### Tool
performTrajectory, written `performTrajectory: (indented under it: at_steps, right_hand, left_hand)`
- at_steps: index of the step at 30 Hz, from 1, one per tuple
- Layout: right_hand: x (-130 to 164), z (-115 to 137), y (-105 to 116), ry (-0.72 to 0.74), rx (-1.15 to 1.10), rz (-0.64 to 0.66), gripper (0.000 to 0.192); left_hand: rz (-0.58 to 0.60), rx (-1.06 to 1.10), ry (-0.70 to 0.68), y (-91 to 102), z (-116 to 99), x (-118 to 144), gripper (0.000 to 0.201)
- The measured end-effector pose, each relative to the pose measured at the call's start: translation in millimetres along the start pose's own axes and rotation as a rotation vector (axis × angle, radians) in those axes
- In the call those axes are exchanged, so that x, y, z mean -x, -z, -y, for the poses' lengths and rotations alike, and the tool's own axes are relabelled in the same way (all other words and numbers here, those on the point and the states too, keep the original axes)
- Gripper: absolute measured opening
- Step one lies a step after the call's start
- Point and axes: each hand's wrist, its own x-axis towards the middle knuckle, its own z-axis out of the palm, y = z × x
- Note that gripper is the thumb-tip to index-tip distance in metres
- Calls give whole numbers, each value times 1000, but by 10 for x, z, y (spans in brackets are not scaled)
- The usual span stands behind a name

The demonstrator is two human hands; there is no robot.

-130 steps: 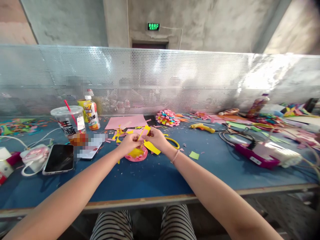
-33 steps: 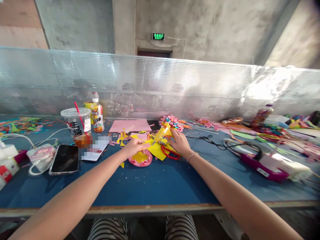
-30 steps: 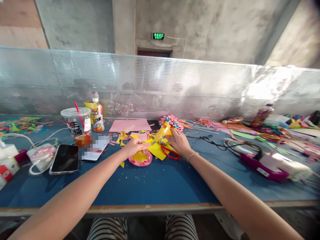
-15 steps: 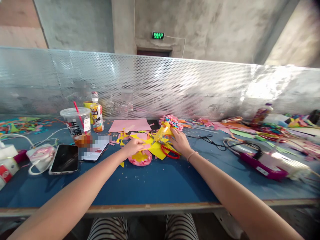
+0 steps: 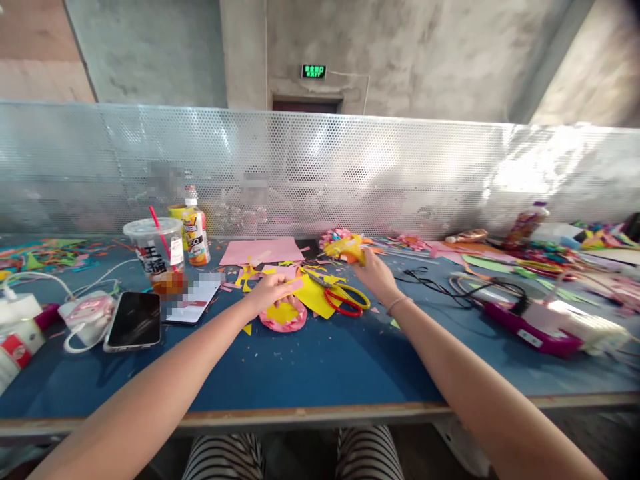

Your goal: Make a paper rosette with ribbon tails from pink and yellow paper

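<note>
On the far left of the blue tabletop (image 5: pixel 320 363) lie a white charger w/ cable (image 5: pixel 83 313) and a dark phone (image 5: pixel 134 319), flat, screen up. Behind them stands a clear plastic cup (image 5: pixel 156 251) w/ a red straw, and just beside it a small juice bottle (image 5: pixel 196 228). A pink paper sheet (image 5: pixel 260 251) lies flat further back, near the perforated metal screen (image 5: pixel 320 173).

The left hand (image 5: pixel 270 293) is closed in a pinch on a small pink paper piece (image 5: pixel 295 285), right above the pink paper flower (image 5: pixel 283 315) w/ yellow centre, which rests on the tabletop. Yellow paper scraps (image 5: pixel 313 295) lie just beside it, touching the red and yellow scissors (image 5: pixel 345 297). These scissors are between both hands.

The right hand (image 5: pixel 376 277) is closed around a yellow glue gun (image 5: pixel 346 247), held up over the tabletop; its black cord (image 5: pixel 430 283) runs to the right. Behind the gun is a multicolour paper ball (image 5: pixel 334 236), partly hidden. Far right: a magenta box (image 5: pixel 520 325) w/ cables and many paper scraps (image 5: pixel 550 257).
</note>
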Motion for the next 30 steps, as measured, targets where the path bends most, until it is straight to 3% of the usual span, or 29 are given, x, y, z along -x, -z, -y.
performTrajectory:
  at_steps: [7, 16, 18, 20, 23, 24, 27, 30]
  right_hand:
    - [-99, -503, 118, -280, 94, 200, 43]
    - [-63, -499, 132, -335, 173, 379, 38]
    - [-60, -531, 153, -364, 203, 367, 37]
    - [-61, -503, 177, -334, 236, 265, 35]
    - [-34, -228, 208, -95, 92, 78, 28]
    - [-7, -70, 211, 10, -29, 83, 26]
    - [139, 511, 175, 176, -398, 287, 38]
    - [299, 1035, 84, 230, -626, 466, 35]
  left_hand:
    - [-128, 189, 19, -27, 36, -23, 26]
    - [-244, 372, -44, 23, 102, -77, 21]
    - [-268, 394, -48, 26, 97, -86, 22]
    - [-280, 413, -39, 28, 92, -96, 24]
    - [-343, 408, -21, 32, 100, -116, 28]
    - [-374, 404, -18, 33, 105, -123, 29]
    - [-413, 419, -28, 28, 112, -130, 30]
    - [-402, 408, -41, 25, 94, -119, 30]
